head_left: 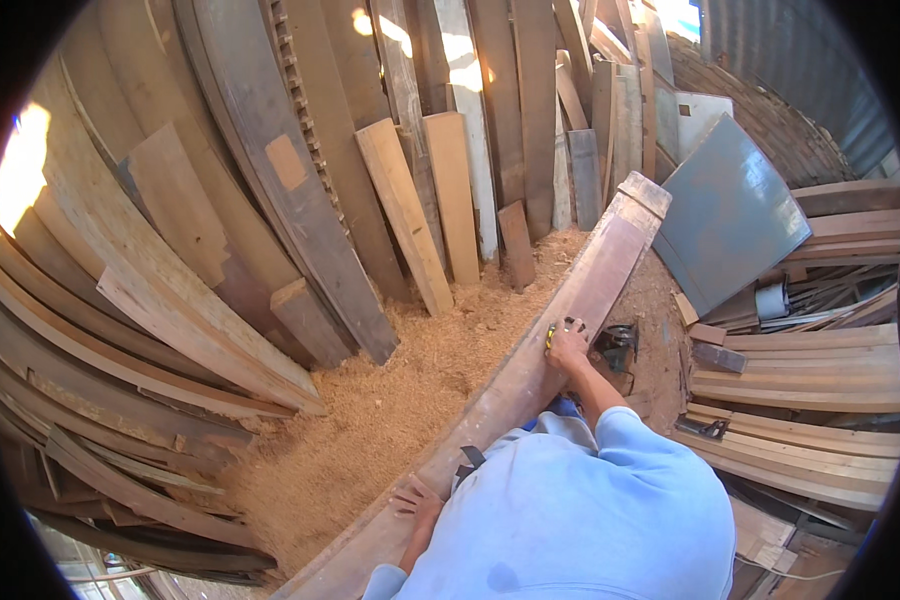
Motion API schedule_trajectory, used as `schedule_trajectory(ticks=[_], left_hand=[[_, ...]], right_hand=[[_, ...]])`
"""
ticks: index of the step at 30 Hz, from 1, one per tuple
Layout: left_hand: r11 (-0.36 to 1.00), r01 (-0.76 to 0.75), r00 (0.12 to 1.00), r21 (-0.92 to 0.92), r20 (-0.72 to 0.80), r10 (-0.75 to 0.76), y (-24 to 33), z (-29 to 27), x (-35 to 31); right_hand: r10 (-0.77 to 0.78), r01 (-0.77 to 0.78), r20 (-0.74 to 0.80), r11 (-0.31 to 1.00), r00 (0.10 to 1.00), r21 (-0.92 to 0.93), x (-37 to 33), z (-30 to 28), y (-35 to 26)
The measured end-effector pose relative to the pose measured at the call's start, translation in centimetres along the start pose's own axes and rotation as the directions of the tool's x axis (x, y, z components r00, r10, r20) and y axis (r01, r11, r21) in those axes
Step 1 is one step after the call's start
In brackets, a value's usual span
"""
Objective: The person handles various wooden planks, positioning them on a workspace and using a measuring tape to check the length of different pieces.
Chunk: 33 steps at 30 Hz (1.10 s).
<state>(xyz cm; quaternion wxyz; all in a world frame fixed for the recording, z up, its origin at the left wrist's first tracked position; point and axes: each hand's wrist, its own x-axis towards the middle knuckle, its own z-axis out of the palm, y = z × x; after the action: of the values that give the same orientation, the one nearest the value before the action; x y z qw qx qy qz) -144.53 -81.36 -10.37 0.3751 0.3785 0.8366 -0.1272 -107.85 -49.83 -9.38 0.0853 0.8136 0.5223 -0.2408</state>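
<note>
Blue shirt [580, 510] | right fingers [566, 339]: yellow-black tool [551, 334] | any print unclear

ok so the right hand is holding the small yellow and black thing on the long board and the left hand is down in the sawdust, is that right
Not quite: the left hand is not in the sawdust. The head view shows it resting on the long board, fingers spread. The right hand does hold the small yellow and black thing there.

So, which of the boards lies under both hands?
The long board running diagonally beneath the left hand and right hand; the other boards lean or lie around it, with neither hand over them.
</note>
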Motion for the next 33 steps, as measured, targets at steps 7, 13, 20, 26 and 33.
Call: schedule_trajectory(ticks=[7,13,20,26,33], left_hand=[[1.000,0.012,0.999,0.013,-0.037,-0.011,-0.1,1.0,0.7],[1.000,-0.007,0.998,0.016,-0.060,0.008,0.1,0.7,1.1],[0.999,-0.028,0.997,0.019,-0.073,0.029,0.4,0.5,1.3],[0.999,-0.050,0.995,-0.022,-0.085,0.048,-0.1,0.3,0.7],[0.708,0.491,0.602,-0.507,-0.390,-0.697,-6.9,3.6,-1.6]], right_hand=[[-0.031,0.031,-0.036,1.000,0.999,0.002,0.1,0.7,0.7],[-0.107,0.108,-0.020,0.994,0.994,0.033,-0.9,-0.6,1.4],[-0.206,0.205,-0.029,0.979,0.978,-0.021,-1.3,0.4,1.7],[-0.560,0.562,0.049,0.824,0.827,-0.066,-5.6,1.0,-2.9],[-0.804,0.791,0.030,0.576,0.594,-0.206,-8.6,5.1,-5.9]])
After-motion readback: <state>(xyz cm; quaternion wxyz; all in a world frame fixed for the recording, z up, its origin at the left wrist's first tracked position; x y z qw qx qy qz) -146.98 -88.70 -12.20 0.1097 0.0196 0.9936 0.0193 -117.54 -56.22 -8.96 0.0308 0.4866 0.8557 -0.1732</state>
